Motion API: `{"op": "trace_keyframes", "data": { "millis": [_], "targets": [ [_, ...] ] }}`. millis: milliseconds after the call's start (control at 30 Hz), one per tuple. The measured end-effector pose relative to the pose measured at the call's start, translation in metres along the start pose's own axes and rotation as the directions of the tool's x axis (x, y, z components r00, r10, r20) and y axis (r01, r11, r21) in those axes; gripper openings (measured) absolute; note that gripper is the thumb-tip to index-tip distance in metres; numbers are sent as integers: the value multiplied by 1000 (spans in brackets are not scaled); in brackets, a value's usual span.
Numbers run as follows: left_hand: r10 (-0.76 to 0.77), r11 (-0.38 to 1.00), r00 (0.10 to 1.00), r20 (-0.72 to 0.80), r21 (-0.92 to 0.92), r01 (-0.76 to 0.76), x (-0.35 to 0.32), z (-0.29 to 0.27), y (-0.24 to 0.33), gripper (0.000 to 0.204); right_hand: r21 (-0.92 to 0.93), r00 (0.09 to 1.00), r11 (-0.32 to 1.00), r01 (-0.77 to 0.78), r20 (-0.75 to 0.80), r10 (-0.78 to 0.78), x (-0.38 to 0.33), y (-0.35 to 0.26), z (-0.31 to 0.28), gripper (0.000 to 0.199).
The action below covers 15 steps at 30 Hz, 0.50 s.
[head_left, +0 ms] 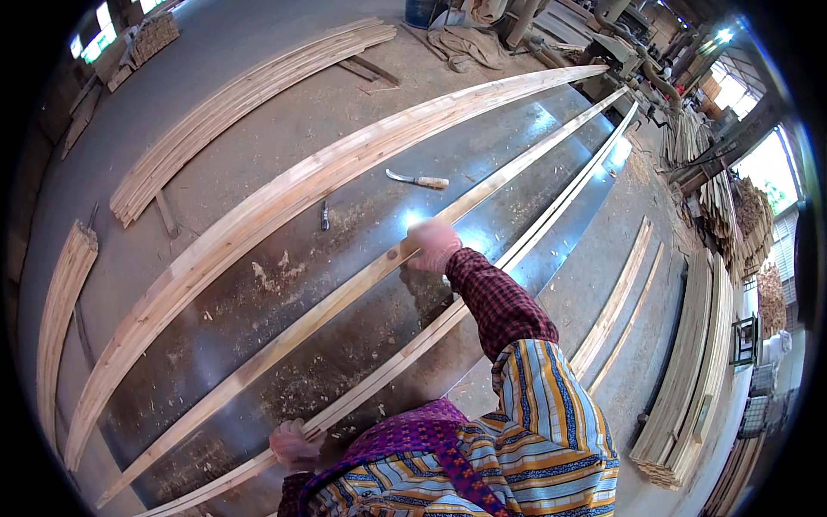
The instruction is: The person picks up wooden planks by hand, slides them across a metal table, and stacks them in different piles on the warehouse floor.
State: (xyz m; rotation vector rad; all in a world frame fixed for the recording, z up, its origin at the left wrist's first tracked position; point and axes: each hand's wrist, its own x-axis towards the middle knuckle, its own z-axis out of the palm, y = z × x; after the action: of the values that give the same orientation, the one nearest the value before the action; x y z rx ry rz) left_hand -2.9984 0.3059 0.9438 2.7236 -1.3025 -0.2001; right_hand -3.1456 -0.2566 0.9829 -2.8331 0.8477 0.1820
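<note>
A long pale wooden strip (332,302) runs diagonally across the dark metal table (491,155). My right hand (433,244), slightly blurred, is closed over that strip near its middle, beside a dark knot. Along the near edge lie narrow wooden strips (388,373) side by side, passing under my right forearm. My left hand (295,445) has its fingers curled around these near strips at the lower left. Beyond the middle strip rest a curved knife (419,180) with a light handle and a small dark-handled tool (325,216).
A long bundle of boards (284,194) lines the table's far side. On the floor are a stack of strips (250,103) at far left, loose strips (613,302) and a thick board stack (685,388) at right. Shavings dot the table. Machinery (616,47) stands behind.
</note>
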Motion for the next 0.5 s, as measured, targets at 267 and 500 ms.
{"op": "trace_keyframes", "data": {
  "millis": [267, 500],
  "targets": [
    [-81, 994, 980, 184, -55, 93, 5, -14, 5, 58, -99, 990, 995, 15, 144, -1, 5, -39, -22, 73],
    [-23, 999, 977, 212, -36, 32, 12, -20, 13, 56, -141, 962, 970, 199, 216, -166, 9, -44, -14, 85]
  ]
}}
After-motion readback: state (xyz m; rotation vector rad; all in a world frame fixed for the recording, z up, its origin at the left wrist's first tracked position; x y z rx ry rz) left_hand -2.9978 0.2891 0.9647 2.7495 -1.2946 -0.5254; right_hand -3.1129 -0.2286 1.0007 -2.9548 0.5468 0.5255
